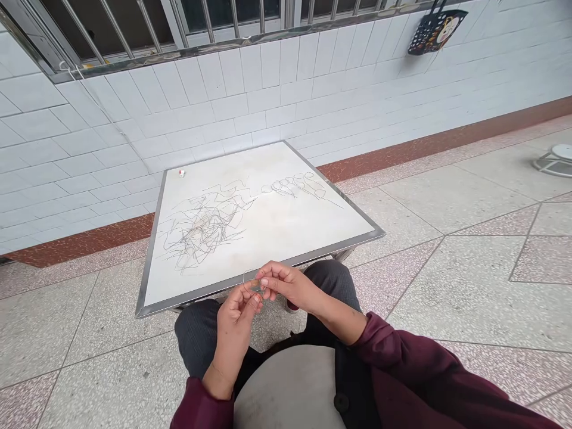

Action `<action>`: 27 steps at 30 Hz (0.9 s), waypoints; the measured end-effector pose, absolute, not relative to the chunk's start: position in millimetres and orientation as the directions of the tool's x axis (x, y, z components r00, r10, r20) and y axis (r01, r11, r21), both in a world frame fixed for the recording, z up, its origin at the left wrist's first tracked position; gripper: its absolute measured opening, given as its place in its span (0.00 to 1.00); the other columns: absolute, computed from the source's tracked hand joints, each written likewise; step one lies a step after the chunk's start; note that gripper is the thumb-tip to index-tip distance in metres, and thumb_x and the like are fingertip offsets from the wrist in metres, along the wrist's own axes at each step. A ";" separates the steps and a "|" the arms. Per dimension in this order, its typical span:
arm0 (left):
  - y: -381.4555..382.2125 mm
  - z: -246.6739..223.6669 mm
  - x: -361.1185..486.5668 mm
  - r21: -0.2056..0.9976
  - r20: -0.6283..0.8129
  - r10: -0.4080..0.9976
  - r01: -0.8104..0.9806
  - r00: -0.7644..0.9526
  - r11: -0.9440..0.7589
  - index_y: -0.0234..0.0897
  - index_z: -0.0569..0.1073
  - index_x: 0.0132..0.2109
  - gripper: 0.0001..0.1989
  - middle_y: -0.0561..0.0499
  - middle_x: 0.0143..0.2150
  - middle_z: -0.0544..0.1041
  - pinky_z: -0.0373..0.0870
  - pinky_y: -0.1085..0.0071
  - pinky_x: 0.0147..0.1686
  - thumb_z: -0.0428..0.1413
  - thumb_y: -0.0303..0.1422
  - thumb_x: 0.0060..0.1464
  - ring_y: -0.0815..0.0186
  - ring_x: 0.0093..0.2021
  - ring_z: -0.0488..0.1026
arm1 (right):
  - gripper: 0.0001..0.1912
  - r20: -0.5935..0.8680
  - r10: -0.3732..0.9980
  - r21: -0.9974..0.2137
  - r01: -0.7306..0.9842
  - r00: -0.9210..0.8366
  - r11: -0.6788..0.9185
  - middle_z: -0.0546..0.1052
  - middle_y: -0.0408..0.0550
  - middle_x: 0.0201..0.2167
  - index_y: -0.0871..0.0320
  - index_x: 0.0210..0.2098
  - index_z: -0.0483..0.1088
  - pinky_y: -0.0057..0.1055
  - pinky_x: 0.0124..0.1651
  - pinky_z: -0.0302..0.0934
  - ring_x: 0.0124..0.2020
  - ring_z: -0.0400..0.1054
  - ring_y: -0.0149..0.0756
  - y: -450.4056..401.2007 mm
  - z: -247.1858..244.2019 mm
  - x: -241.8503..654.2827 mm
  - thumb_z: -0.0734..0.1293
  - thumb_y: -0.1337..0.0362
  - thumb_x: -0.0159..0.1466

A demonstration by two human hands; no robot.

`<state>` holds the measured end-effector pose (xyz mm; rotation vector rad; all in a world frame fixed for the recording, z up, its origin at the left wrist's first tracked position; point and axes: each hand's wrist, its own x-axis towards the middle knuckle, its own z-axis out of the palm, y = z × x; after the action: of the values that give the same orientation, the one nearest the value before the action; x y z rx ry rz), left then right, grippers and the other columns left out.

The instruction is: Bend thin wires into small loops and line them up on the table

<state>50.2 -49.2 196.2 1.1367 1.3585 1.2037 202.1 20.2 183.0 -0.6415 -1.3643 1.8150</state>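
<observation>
Both hands are together in front of my lap, just off the near edge of the table (268, 232). A thin piece of wire (244, 274) runs between them, with a small curve standing up above the fingers. My left hand (236, 316) pinches it between thumb and forefinger. Touching the left fingertips, my right hand (286, 287) is closed on the wire too. Much of the wire is hidden by the fingers. A loose tangle of thin bent wires (208, 229) lies on the table's left half. Several wires with looped ends (295, 185) lie in a row towards the far right.
A small white and red object (182, 173) sits at the table's far left corner. Behind the table rises a white tiled wall (250, 113) with barred windows. A dark patterned bag (435, 33) hangs at upper right, and a white stool (560, 156) stands at far right.
</observation>
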 end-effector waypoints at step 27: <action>-52.2 197.0 53.0 0.990 -0.080 0.990 0.105 -0.118 0.092 0.38 0.76 0.50 0.18 0.49 0.34 0.78 0.73 0.67 0.40 0.59 0.39 0.52 0.65 0.33 0.75 | 0.16 -0.030 0.844 -0.931 -0.293 -0.536 -0.219 0.74 0.41 0.26 0.60 0.32 0.66 0.26 0.30 0.69 0.26 0.73 0.28 20.8 181.9 200.8 0.72 0.55 0.55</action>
<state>53.0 -52.2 197.0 1.1689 1.4138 1.1728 200.8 20.8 181.9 -0.7169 -1.2400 1.8501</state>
